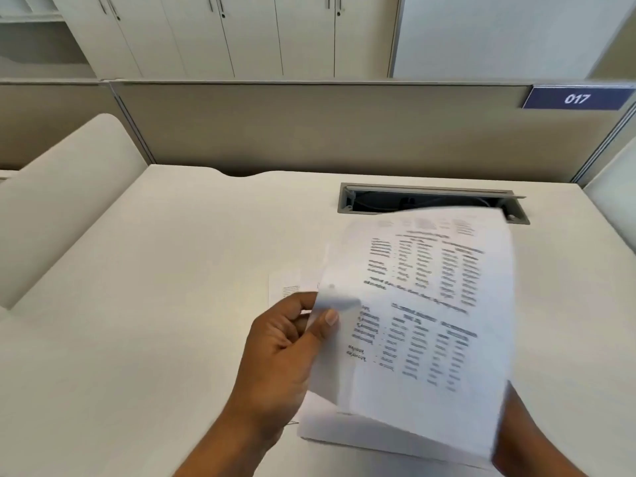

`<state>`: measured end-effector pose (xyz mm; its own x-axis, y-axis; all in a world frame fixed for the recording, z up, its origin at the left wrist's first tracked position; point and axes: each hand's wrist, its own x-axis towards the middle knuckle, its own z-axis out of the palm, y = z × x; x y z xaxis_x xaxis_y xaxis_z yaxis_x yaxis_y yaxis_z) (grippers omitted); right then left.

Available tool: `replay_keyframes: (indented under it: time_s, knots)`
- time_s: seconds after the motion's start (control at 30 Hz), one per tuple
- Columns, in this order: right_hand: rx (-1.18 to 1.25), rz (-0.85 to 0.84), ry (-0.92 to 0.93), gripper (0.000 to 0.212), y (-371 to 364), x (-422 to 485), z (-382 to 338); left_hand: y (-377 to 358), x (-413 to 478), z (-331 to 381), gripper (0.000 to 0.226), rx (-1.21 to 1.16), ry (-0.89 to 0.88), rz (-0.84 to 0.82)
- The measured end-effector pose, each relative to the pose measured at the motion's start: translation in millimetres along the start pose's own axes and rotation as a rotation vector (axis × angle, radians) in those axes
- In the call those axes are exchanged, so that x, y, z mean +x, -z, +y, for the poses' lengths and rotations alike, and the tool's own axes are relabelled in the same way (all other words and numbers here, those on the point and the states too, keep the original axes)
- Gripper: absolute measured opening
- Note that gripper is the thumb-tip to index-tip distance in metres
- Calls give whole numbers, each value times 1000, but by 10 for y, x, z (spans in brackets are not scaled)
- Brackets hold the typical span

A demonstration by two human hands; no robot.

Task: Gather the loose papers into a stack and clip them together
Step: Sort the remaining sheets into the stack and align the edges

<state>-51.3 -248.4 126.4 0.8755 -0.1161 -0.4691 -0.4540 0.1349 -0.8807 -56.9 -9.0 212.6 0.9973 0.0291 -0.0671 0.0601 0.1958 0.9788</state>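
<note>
Papers (423, 304) hang in the grip of my left hand (282, 356), lifted off the tabletop (155, 304) right of its middle. My thumb (327, 321) presses down on the printed face at the left long edge, and my curled fingers close underneath, so this hand is clamped on the sheets. The printed side faces me, its lines too blurred to read. The long axis runs away from me toward the partition. The far short edge hovers in front of the cable hatch (430, 197) and hides part of it, while the near short edge drops toward my lap. The top sheet bows upward along its length.

My right hand (516, 438) is at the near right corner of the papers. Only the wrist and back of the hand show, because the sheets cover the fingers. I cannot tell whether it grips, or how far it is spread.

Under the lifted papers, a loose sheet (285, 287) with a small block of print peeks out just beyond my left knuckles, flat on the tabletop. More white paper shows below the near edge.

Farther out, the beige partition (309, 125) stands along the back of the tabletop. It carries a blue plate (576, 98) reading 017 at its right end. A white side divider (69, 187) rises on my left, and pale cabinets (241, 36) stand behind the partition.
</note>
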Motion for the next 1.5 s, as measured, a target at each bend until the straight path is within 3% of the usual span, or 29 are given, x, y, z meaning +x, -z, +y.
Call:
replay_keyframes:
  time_s: [0.1,0.3,0.43,0.5,0.63,0.77,0.83,0.9,1.03,1.13,1.2,1.33,1.5]
  knots:
    - [19,-24,-7,24,75,-31,-3,61,-1,-133,16,118,139,57]
    - [92,-78,-24,21,46,-71,-49,147,-7,-234,12,375,264,83]
    - [101,-83,-25,22,31,-88,-75,200,3,-255,6,519,230,152]
    - [106,-93,-31,22,17,-106,-96,231,34,-266,14,602,194,239]
    - [109,-116,-22,23,19,-112,-125,306,162,-274,32,377,277,302]
    - [82,-172,26,29,12,-101,-185,346,268,-293,30,44,502,43]
    - [45,-180,58,31,3,-100,-224,311,280,-346,29,-23,545,-10]
    - [-7,-155,102,22,0,-90,-262,262,298,-413,28,9,509,6]
    - [-57,-35,94,32,18,-5,-332,159,342,-513,23,115,373,59]
    - [-79,-201,200,49,6,56,-392,81,386,-547,18,164,290,109]
    - [-103,-201,266,62,20,125,-414,34,432,-547,15,182,232,136]
    - [-163,-59,359,13,-55,250,-477,-23,524,-539,20,253,74,122]
    - [-168,-107,461,23,-127,274,-501,-53,588,-583,37,305,-80,51]
